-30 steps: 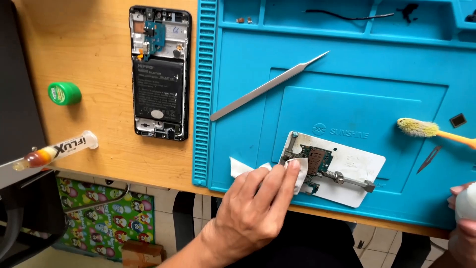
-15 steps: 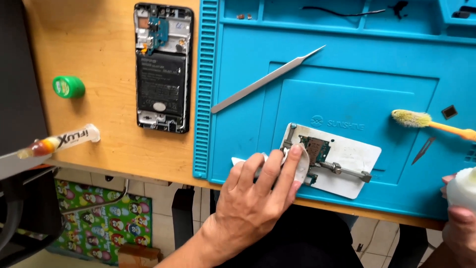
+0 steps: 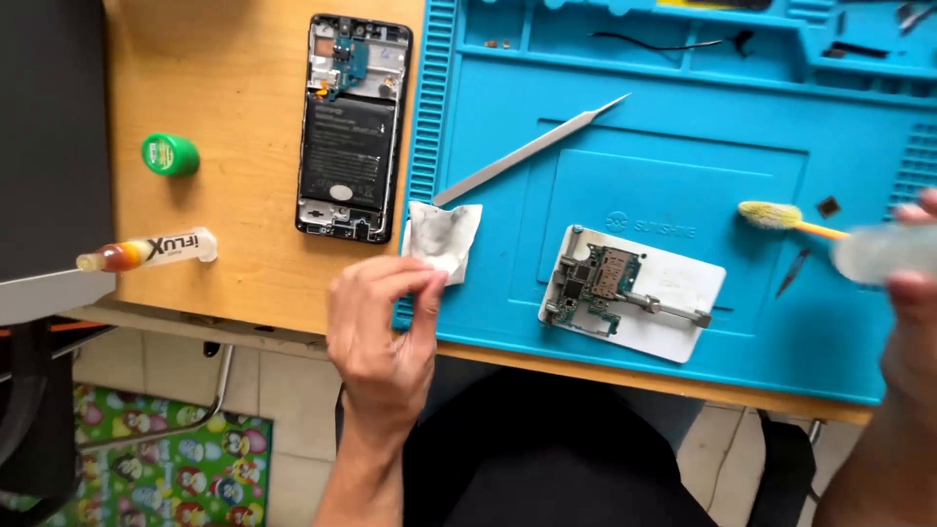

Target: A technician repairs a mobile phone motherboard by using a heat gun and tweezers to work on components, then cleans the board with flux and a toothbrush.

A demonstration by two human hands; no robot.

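Two hands: left hand (image 3: 383, 327) pinches wipe (image 3: 444, 238), right hand (image 3: 913, 322) raised.

A wooden desk (image 3: 224, 127) stands in even daylight over a pale tiled floor (image 3: 283, 390), where a green patterned mat (image 3: 166, 459) lies beside a dark chair (image 3: 39, 410).
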